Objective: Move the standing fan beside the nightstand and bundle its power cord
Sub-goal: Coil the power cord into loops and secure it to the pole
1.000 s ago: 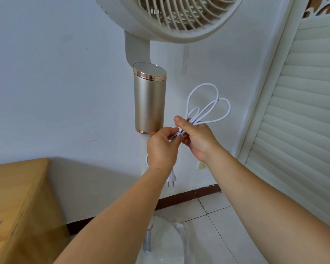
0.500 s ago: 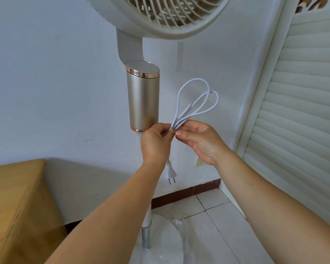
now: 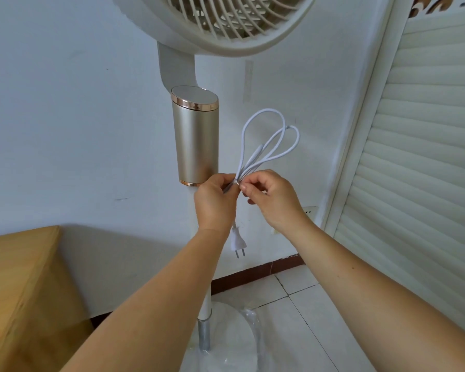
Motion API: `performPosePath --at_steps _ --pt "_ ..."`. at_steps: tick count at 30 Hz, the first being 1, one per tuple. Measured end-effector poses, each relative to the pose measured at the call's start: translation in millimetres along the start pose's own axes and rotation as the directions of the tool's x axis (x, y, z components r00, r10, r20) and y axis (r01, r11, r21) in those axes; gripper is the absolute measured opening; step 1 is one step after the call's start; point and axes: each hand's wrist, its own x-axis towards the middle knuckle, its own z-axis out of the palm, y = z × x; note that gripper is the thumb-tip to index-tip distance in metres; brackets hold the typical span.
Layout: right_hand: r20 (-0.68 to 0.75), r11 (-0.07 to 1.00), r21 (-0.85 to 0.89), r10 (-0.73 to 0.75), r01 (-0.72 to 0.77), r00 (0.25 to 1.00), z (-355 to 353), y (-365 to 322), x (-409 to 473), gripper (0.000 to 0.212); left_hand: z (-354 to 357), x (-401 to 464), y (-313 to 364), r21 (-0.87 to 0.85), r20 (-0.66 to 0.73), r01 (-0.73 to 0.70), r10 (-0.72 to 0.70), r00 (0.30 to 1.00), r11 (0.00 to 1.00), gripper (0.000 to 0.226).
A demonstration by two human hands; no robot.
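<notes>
Head view shows the standing fan [image 3: 196, 135] upright against the white wall, with the wooden nightstand [image 3: 19, 285] close on its left. The power cord [image 3: 263, 146] is already folded into several white loops, which rise above the two hands. The neck of the loops is gripped by the left hand [image 3: 215, 202] with curled fingers, and the plug [image 3: 237, 241] hangs just below this hand. A small tie at the same neck seems to be pinched by the thumb and forefinger of the right hand [image 3: 273, 200]; what the tie is made of cannot be told. The cord is judged to be light, soft and a little springy, so the loops could open if released. It is best held at the gathered neck, not at the loops.
</notes>
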Motion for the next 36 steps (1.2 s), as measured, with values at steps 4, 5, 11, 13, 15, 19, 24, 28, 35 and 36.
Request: performPosePath --at_steps 4,5,11,13,15,19,24,28,35,36 --pt "0.022 0.998 0.015 0.062 -0.062 0.998 1.5 -0.9 3.2 0.009 -3.8 0.5 5.1 -0.067 0.017 0.015 -0.014 1.000 0.998 0.008" --pt "0.024 0.997 0.018 0.074 -0.074 0.997 1.7 -1.1 5.0 0.009 -5.0 0.5 6.3 -0.079 0.022 0.025 -0.023 0.999 0.997 0.007" --pt "0.069 0.994 -0.028 0.109 -0.107 0.992 6.8 -4.0 17.8 0.011 -14.8 3.0 7.8 -0.145 0.069 0.063 -0.053 0.996 0.988 0.014" --pt "0.080 0.994 -0.044 0.100 -0.096 0.992 5.8 -4.0 21.6 0.011 -18.0 4.9 7.7 -0.166 0.093 0.090 -0.075 0.993 0.982 0.013" --pt "0.091 0.994 -0.017 0.112 -0.111 0.989 3.0 -3.3 23.9 0.012 -20.0 6.7 7.9 -0.175 0.116 0.107 -0.087 0.989 0.979 0.010" --pt "0.090 0.976 0.143 0.153 -0.165 0.984 0.2 -1.4 23.2 0.005 -20.9 8.9 6.0 -0.179 0.124 0.104 -0.083 0.989 0.978 0.006" --pt "0.103 0.947 0.286 0.119 -0.144 0.988 0.8 0.4 18.5 0.020 -20.2 7.2 5.5 -0.142 0.132 0.093 -0.074 0.988 0.985 0.009" --pt "0.024 0.933 0.341 0.118 -0.120 0.993 6.0 1.3 16.6 0.026 -18.1 8.0 7.0 -0.035 0.139 0.025 -0.020 0.990 0.999 0.021" --pt "0.028 0.933 0.346 0.096 -0.100 0.995 0.5 4.7 14.8 0.032 -6.9 6.2 1.8 0.126 0.171 -0.120 0.098 0.980 0.985 0.021" --pt "0.028 0.938 0.334 0.092 -0.097 0.995 -1.0 5.2 14.8 0.031 -5.7 6.2 1.8 0.138 0.183 -0.136 0.110 0.977 0.981 0.021"
